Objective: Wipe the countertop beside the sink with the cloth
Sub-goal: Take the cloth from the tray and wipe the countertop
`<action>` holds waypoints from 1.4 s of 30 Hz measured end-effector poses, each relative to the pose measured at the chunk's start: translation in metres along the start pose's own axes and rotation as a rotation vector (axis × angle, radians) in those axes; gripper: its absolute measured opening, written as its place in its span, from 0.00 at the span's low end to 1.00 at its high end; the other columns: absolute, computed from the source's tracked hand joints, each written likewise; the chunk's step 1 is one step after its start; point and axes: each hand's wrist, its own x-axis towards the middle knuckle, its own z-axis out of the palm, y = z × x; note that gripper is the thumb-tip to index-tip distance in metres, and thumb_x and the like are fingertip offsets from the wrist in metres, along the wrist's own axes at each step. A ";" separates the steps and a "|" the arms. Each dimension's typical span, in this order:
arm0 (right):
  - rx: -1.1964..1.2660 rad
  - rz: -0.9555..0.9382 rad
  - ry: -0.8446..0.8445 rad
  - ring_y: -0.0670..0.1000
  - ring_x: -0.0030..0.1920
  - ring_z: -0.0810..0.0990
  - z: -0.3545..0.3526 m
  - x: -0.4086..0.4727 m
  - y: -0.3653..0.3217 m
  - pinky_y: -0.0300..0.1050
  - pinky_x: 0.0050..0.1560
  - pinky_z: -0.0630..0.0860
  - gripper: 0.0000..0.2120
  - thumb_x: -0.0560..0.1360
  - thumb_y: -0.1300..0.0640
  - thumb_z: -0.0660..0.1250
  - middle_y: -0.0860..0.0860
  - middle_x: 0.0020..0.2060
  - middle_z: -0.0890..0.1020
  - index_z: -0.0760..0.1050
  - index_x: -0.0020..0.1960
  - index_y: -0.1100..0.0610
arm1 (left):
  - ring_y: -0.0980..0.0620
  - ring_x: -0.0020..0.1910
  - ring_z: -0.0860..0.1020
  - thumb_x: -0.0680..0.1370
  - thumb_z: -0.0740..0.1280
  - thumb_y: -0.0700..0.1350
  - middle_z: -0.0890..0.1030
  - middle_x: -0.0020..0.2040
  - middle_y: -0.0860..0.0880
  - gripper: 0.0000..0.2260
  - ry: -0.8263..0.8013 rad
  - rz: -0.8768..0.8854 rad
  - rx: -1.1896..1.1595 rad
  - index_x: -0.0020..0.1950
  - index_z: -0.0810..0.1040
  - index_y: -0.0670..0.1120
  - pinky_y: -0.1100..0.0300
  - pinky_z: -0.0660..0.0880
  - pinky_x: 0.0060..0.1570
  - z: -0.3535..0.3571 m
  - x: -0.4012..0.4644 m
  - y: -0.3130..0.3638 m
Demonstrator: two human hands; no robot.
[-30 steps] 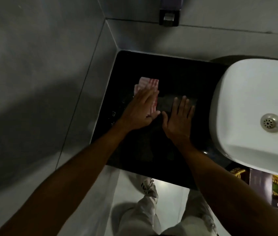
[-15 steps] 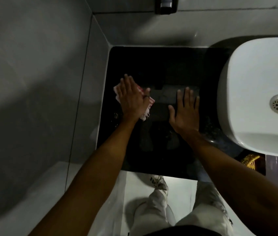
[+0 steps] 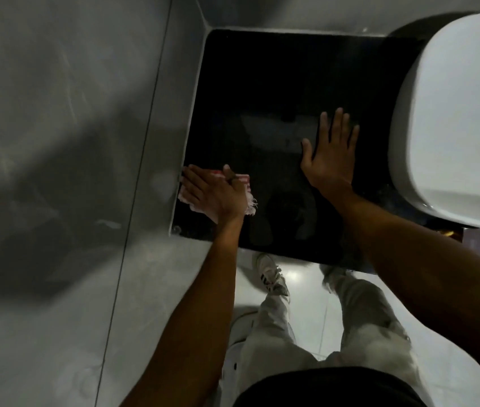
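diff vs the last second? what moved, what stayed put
The left hand slid the cloth from mid-counter toward the near left edge of the black countertop, up against the wall. It presses flat on the cloth throughout; nothing was picked up or released. The right hand stayed flat on the counter beside the sink.

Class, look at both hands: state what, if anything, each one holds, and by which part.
The left hand presses flat on the middle of the red-and-white striped cloth, not gripping it. The right hand rests open on the black countertop, holding nothing.
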 end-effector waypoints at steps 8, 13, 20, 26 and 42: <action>0.037 -0.023 -0.031 0.62 0.82 0.50 -0.011 -0.003 0.003 0.62 0.80 0.43 0.34 0.82 0.40 0.47 0.62 0.81 0.52 0.52 0.82 0.57 | 0.33 0.82 0.48 0.81 0.51 0.66 0.52 0.84 0.38 0.40 0.010 -0.179 -0.031 0.83 0.52 0.39 0.35 0.45 0.80 0.001 -0.038 -0.025; 0.132 -0.071 -0.117 0.62 0.82 0.48 -0.017 -0.003 0.012 0.60 0.80 0.41 0.35 0.81 0.40 0.52 0.61 0.82 0.50 0.52 0.82 0.57 | 0.30 0.82 0.49 0.82 0.44 0.65 0.54 0.83 0.35 0.38 -0.042 -0.241 -0.097 0.83 0.54 0.39 0.31 0.46 0.78 0.002 -0.067 -0.028; 0.442 -0.036 -0.346 0.58 0.82 0.44 -0.045 -0.035 0.029 0.53 0.81 0.41 0.36 0.80 0.49 0.66 0.56 0.83 0.49 0.54 0.82 0.57 | 0.27 0.80 0.53 0.83 0.45 0.60 0.56 0.82 0.33 0.35 -0.050 -0.212 -0.237 0.81 0.57 0.37 0.27 0.53 0.74 0.004 -0.097 -0.038; 0.531 0.007 -0.386 0.55 0.83 0.45 -0.053 -0.083 0.019 0.51 0.81 0.47 0.33 0.79 0.52 0.69 0.54 0.82 0.53 0.60 0.80 0.56 | 0.28 0.81 0.50 0.83 0.61 0.43 0.50 0.83 0.34 0.31 -0.082 -0.126 -0.473 0.82 0.52 0.36 0.37 0.56 0.79 0.001 -0.133 -0.060; 0.995 0.229 -0.699 0.50 0.49 0.85 -0.106 -0.084 -0.041 0.43 0.44 0.82 0.12 0.78 0.54 0.69 0.56 0.55 0.85 0.82 0.59 0.56 | 0.40 0.46 0.84 0.82 0.51 0.65 0.87 0.39 0.38 0.36 -1.106 -0.634 -1.539 0.48 0.83 0.35 0.45 0.79 0.48 -0.132 -0.083 -0.003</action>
